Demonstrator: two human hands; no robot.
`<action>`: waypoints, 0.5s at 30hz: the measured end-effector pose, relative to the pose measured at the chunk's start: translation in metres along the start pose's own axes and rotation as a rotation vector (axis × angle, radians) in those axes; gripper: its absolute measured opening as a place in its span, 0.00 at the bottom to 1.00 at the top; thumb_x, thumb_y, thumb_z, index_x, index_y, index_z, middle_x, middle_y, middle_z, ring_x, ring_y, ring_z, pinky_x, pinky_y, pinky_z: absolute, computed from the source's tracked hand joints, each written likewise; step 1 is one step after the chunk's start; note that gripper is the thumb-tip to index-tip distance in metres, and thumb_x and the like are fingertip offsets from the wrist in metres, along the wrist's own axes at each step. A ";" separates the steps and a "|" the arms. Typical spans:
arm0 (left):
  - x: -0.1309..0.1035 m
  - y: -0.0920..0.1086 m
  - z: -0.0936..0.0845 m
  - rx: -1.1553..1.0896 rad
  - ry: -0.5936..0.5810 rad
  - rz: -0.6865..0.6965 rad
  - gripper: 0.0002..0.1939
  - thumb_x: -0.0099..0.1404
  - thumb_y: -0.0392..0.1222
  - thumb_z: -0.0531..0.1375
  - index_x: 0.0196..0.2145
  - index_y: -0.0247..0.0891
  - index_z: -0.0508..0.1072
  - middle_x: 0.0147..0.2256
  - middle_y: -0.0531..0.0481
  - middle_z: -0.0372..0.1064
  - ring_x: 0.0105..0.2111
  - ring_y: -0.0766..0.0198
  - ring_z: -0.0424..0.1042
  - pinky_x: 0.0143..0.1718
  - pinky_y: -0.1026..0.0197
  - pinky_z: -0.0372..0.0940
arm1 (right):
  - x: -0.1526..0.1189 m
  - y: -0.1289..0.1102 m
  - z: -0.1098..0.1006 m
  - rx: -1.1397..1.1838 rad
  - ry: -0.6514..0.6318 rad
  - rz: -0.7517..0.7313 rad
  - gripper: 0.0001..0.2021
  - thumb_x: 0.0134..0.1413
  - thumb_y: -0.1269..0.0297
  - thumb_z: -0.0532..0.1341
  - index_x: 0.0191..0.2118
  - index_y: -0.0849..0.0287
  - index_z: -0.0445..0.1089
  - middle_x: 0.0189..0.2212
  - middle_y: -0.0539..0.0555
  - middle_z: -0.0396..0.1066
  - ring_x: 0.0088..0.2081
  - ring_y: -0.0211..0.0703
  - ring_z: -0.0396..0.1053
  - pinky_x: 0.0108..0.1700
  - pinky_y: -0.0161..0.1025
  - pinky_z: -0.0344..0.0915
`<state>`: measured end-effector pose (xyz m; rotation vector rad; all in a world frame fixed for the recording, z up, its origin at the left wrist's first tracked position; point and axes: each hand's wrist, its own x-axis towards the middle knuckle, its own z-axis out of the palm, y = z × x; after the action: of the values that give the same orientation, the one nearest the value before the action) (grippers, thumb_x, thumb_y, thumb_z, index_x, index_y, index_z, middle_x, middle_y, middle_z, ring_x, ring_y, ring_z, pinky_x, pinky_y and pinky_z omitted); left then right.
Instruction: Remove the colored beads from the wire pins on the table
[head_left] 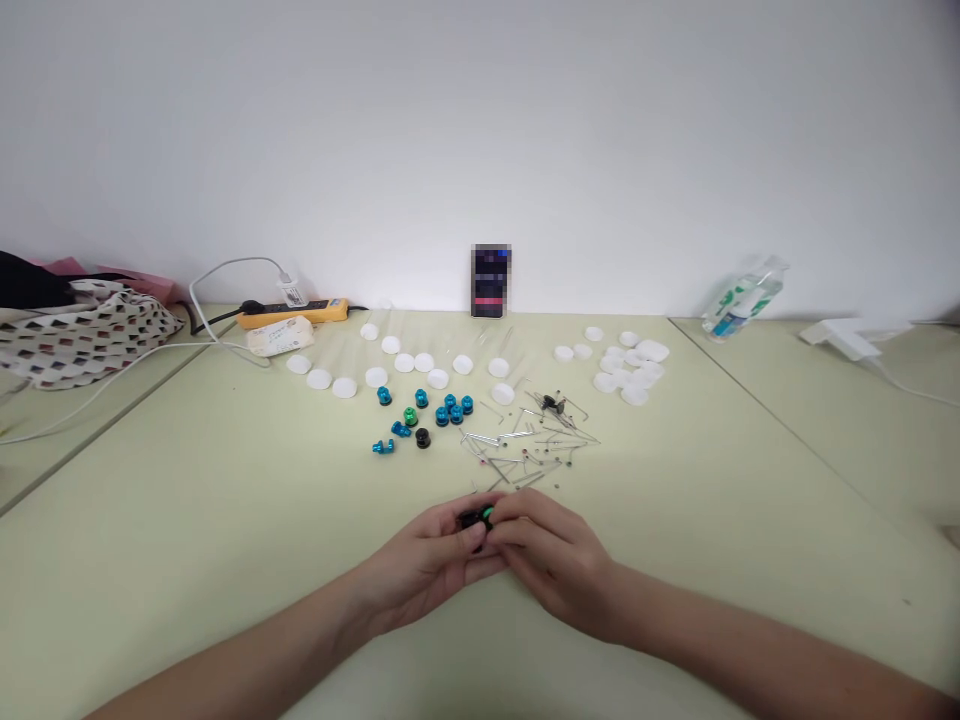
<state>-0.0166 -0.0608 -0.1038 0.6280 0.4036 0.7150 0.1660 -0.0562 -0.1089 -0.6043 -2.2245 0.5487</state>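
Observation:
My left hand [431,560] is closed around a small black part [470,519] above the table's near side. My right hand [559,555] meets it there, fingertips pinched at a small green piece [488,514] against the black part. Fingers cover most of both, so their exact kind is unclear. Beyond the hands lie thin metal rods and tiny rings [517,450] in a loose scatter, with another small black part [553,403] among them. To their left stand several blue knob-like metal parts [450,410], a green one [410,416] and a black one [423,437].
Clear tubes with white caps [345,387] lie in rows behind the blue parts. Loose white caps [634,370] are heaped at right. A phone [491,282] leans on the wall. Further out are a yellow power strip [315,312], a patterned cloth [90,330] and a plastic bottle [742,300].

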 end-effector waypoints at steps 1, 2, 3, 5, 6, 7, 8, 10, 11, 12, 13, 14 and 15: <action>0.000 0.000 -0.001 -0.004 0.002 0.007 0.17 0.61 0.35 0.58 0.48 0.34 0.67 0.49 0.39 0.63 0.53 0.53 0.61 0.57 0.50 0.50 | 0.001 0.000 -0.001 -0.002 -0.011 -0.013 0.14 0.54 0.78 0.52 0.45 0.56 0.64 0.40 0.57 0.66 0.43 0.42 0.65 0.44 0.40 0.67; 0.000 0.000 -0.002 -0.004 0.009 0.017 0.17 0.61 0.35 0.58 0.48 0.33 0.67 0.49 0.39 0.63 0.53 0.53 0.61 0.57 0.50 0.51 | 0.001 0.000 -0.002 0.002 -0.028 -0.022 0.15 0.54 0.78 0.52 0.46 0.57 0.64 0.41 0.58 0.66 0.44 0.43 0.65 0.44 0.40 0.67; 0.000 0.000 -0.004 0.001 0.020 0.025 0.17 0.60 0.35 0.58 0.48 0.33 0.67 0.49 0.39 0.63 0.53 0.54 0.61 0.57 0.50 0.51 | 0.002 0.000 -0.003 0.010 -0.047 -0.030 0.16 0.54 0.78 0.52 0.48 0.57 0.63 0.42 0.59 0.66 0.45 0.43 0.65 0.45 0.41 0.67; 0.000 -0.001 -0.008 0.024 0.053 0.041 0.17 0.61 0.34 0.58 0.48 0.34 0.66 0.49 0.40 0.63 0.52 0.56 0.62 0.57 0.51 0.52 | 0.002 0.000 -0.004 0.024 -0.051 -0.040 0.18 0.54 0.77 0.53 0.50 0.57 0.61 0.42 0.59 0.66 0.45 0.43 0.65 0.46 0.41 0.67; 0.000 -0.001 -0.010 0.046 0.069 0.044 0.17 0.61 0.34 0.58 0.48 0.34 0.66 0.49 0.40 0.63 0.51 0.57 0.63 0.56 0.52 0.53 | 0.002 0.001 -0.004 0.029 -0.031 -0.039 0.20 0.53 0.78 0.54 0.51 0.57 0.61 0.42 0.58 0.67 0.45 0.43 0.65 0.45 0.41 0.67; 0.000 -0.002 -0.012 0.075 0.084 0.047 0.17 0.61 0.34 0.58 0.48 0.35 0.66 0.48 0.41 0.64 0.50 0.58 0.64 0.56 0.51 0.54 | 0.001 0.001 -0.005 0.036 0.000 -0.035 0.20 0.52 0.78 0.54 0.52 0.57 0.60 0.42 0.58 0.67 0.44 0.43 0.66 0.45 0.41 0.68; 0.000 -0.002 -0.014 0.112 0.096 0.046 0.16 0.61 0.34 0.58 0.48 0.35 0.65 0.47 0.42 0.64 0.49 0.58 0.65 0.55 0.51 0.55 | 0.001 0.002 -0.004 0.044 0.034 -0.027 0.21 0.52 0.79 0.54 0.52 0.57 0.60 0.41 0.58 0.67 0.44 0.43 0.66 0.44 0.41 0.68; -0.001 -0.002 -0.016 0.197 0.106 0.036 0.15 0.61 0.35 0.58 0.46 0.36 0.65 0.43 0.44 0.67 0.46 0.59 0.68 0.53 0.49 0.58 | 0.000 0.003 -0.004 0.066 0.081 -0.005 0.21 0.51 0.79 0.54 0.51 0.56 0.61 0.39 0.57 0.68 0.42 0.43 0.67 0.42 0.40 0.68; -0.001 -0.001 -0.016 0.238 0.106 0.027 0.14 0.61 0.36 0.58 0.46 0.36 0.65 0.40 0.45 0.68 0.44 0.60 0.69 0.52 0.48 0.59 | 0.000 0.004 -0.003 0.078 0.089 0.007 0.20 0.51 0.80 0.55 0.50 0.56 0.62 0.39 0.57 0.68 0.41 0.42 0.67 0.41 0.40 0.68; -0.001 -0.001 -0.016 0.276 0.098 0.014 0.15 0.61 0.36 0.58 0.46 0.37 0.64 0.38 0.46 0.69 0.42 0.60 0.70 0.51 0.48 0.60 | 0.000 0.004 -0.003 0.090 0.096 0.020 0.19 0.51 0.79 0.55 0.49 0.56 0.62 0.38 0.56 0.68 0.40 0.42 0.67 0.40 0.39 0.68; -0.001 0.000 -0.016 0.309 0.082 -0.001 0.16 0.61 0.37 0.58 0.47 0.37 0.63 0.37 0.46 0.69 0.40 0.60 0.71 0.50 0.47 0.61 | 0.000 0.003 -0.002 0.101 0.100 0.038 0.18 0.51 0.79 0.55 0.47 0.56 0.63 0.37 0.56 0.67 0.39 0.41 0.67 0.39 0.39 0.68; -0.001 0.000 -0.015 0.335 0.057 -0.018 0.17 0.61 0.38 0.58 0.47 0.37 0.62 0.36 0.46 0.70 0.39 0.59 0.72 0.49 0.47 0.61 | 0.001 0.003 -0.002 0.110 0.100 0.061 0.17 0.51 0.78 0.55 0.46 0.56 0.64 0.37 0.56 0.67 0.37 0.41 0.67 0.38 0.39 0.68; -0.002 0.001 -0.013 0.357 0.027 -0.035 0.18 0.61 0.38 0.58 0.48 0.38 0.61 0.36 0.46 0.70 0.39 0.58 0.73 0.48 0.47 0.62 | 0.002 0.002 -0.002 0.122 0.097 0.092 0.15 0.51 0.77 0.56 0.45 0.56 0.64 0.37 0.56 0.66 0.35 0.39 0.66 0.37 0.38 0.67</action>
<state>-0.0254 -0.0566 -0.1128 0.9458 0.5722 0.6231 0.1667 -0.0536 -0.1077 -0.6574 -2.0640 0.6827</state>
